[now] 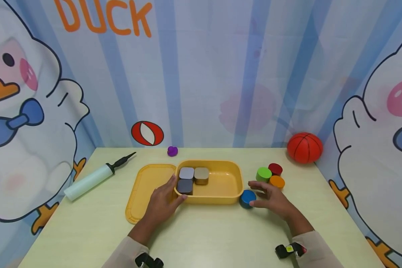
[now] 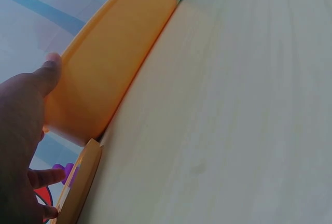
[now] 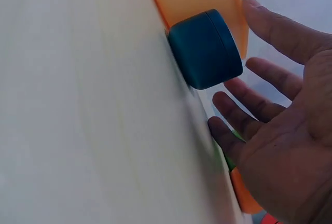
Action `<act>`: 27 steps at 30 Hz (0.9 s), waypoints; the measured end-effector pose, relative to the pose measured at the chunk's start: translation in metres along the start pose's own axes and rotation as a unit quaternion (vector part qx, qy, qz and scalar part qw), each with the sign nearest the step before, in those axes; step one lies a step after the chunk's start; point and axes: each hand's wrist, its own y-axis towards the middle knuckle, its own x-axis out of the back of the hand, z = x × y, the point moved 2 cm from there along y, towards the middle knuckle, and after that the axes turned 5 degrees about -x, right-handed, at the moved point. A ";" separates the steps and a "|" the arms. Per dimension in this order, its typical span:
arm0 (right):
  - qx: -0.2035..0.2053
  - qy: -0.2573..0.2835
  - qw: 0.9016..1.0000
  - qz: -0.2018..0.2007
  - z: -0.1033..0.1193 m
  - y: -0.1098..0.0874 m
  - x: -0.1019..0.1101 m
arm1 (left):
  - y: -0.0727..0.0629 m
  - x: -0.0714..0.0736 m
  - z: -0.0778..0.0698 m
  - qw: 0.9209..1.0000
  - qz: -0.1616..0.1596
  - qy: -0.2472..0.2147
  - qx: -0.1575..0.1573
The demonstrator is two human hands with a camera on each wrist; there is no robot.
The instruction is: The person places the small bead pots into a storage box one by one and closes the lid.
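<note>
A shallow yellow box point(image 1: 217, 200) holds three rounded-square blocks at its left end: a pale grey block point(image 1: 186, 173), a tan block point(image 1: 201, 175) and a dark grey block point(image 1: 185, 186). My left hand point(image 1: 162, 201) touches the box's near left corner, its thumb at the rim in the left wrist view and its other fingers spread over the yellow lid point(image 1: 137, 197). Beside the box's near right corner stands a blue round block point(image 1: 247, 199). My right hand point(image 1: 273, 199) is spread around its right side; in the right wrist view the palm point(image 3: 290, 167) holds nothing.
Green point(image 1: 264, 174), dark red point(image 1: 275, 169) and orange point(image 1: 277, 181) round blocks cluster behind the right hand. A small red basketball point(image 1: 305, 147) sits at the back right. A pale green hand pump point(image 1: 90, 185) lies left; a tiny purple toy point(image 1: 172, 151) stands at the back.
</note>
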 end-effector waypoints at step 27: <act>-0.042 -0.021 0.999 -0.001 -0.014 0.001 -0.003 | 0.000 0.002 -0.003 1.000 0.001 -0.003 0.003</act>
